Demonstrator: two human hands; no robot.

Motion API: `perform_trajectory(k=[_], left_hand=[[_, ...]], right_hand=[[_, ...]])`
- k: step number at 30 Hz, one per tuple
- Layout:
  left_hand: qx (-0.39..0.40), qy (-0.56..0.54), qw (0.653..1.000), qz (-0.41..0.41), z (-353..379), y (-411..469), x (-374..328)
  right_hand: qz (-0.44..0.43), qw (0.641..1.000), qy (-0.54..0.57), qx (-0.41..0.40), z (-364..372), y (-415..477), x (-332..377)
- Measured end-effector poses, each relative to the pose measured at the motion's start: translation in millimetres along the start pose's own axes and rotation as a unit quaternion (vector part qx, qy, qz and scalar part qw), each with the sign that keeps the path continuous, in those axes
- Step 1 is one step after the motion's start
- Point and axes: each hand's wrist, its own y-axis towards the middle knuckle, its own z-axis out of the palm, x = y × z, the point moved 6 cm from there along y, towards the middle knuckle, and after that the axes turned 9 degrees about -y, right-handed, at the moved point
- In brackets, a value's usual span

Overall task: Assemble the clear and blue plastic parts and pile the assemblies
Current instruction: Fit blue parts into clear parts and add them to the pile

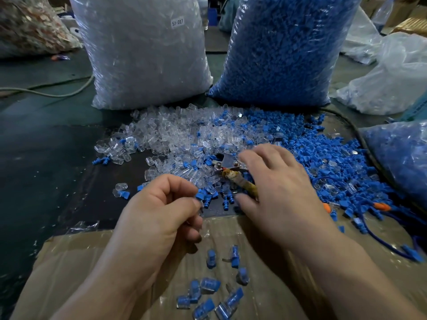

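A heap of loose clear plastic caps (175,139) spreads over the dark mat, with loose blue plugs (323,158) heaped to its right. My left hand (159,218) has its fingers curled and pinches a small blue part (200,195) at the fingertips. My right hand (277,190) reaches palm-down with relaxed fingers over the edge of the blue heap, holding nothing that I can see. Several finished clear-and-blue assemblies (208,294) lie on the cardboard (76,269) in front of me.
A big bag of clear parts (143,54) and a big bag of blue parts (284,49) stand behind the heaps. A metal tool with a wrapped handle (233,174) lies between my hands. Another blue-filled bag (399,158) sits at right, a cable (46,92) at left.
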Motion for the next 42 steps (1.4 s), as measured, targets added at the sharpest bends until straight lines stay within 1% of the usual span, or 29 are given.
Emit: perform_trajectory(k=[2, 4, 9, 12, 15, 17, 18, 20, 23, 25, 31, 36, 42], left_hand=[[0.003, 0.001, 1.0, 0.008, 1, -1, -3], [0.001, -0.005, 1.0, 0.011, 1, -1, -4], [-0.011, -0.016, 0.999, 0.025, -3, 2, -4], [-0.024, -0.024, 0.999, 0.03, -4, 2, -3], [-0.038, -0.055, 0.998, 0.022, -4, 0, -3], [-0.046, -0.08, 0.995, 0.021, -5, -1, -5], [-0.051, -0.077, 0.995, 0.027, -6, -1, -6], [-0.054, -0.058, 0.996, 0.042, -8, 0, -8], [-0.049, -0.039, 0.996, 0.062, -8, 1, -10], [-0.047, -0.031, 0.996, 0.075, -8, 1, -11], [-0.029, -0.018, 0.994, 0.105, -8, 2, -14], [-0.005, -0.003, 0.992, 0.127, -10, 3, -16], [0.0, 0.024, 0.99, 0.142, -12, 2, -15]], right_hand=[[0.028, 0.995, -0.068, 0.074, 13, 1, -13], [0.032, 0.991, -0.091, 0.094, 18, 1, -18], [0.032, 0.993, -0.086, 0.071, 13, 7, -18], [0.041, 0.996, -0.066, 0.036, 9, 9, -19], [0.042, 0.999, 0.012, -0.015, -3, 7, -18], [0.022, 0.996, 0.069, -0.054, -14, 3, -12], [0.009, 0.995, 0.081, -0.061, -18, 1, -8], [-0.023, 0.996, 0.077, -0.042, -20, -4, -2], [-0.072, 0.996, 0.048, 0.022, -17, -6, 3], [-0.093, 0.994, 0.045, 0.043, -15, -7, 6], [-0.11, 0.991, 0.059, 0.043, -16, -9, 9], [-0.124, 0.991, 0.037, 0.043, -17, -9, 13], [-0.108, 0.992, 0.048, 0.049, -17, -7, 15]])
